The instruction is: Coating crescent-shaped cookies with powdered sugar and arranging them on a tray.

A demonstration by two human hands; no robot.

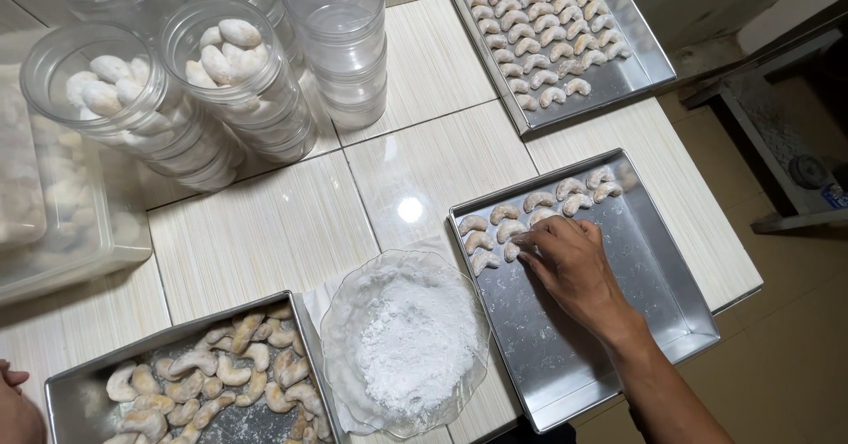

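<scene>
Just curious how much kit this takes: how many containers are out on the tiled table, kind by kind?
Rectangular silver metal baking trays: 3
Round clear plastic jars: 5 in view
Clear glass bowl of white powder: 1
Clear rectangular plastic tub: 1
Total: 10
The right hand rests in the near tray.

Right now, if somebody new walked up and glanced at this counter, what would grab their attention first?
Probably the clear glass bowl of white powdered sugar at the near centre. Just right of it, the right hand rests its fingertips on pale crescent-shaped cookies lined up in the top corner of a mostly bare shiny metal tray. At the far left stand clear round plastic jars filled with sugared cookies.
</scene>
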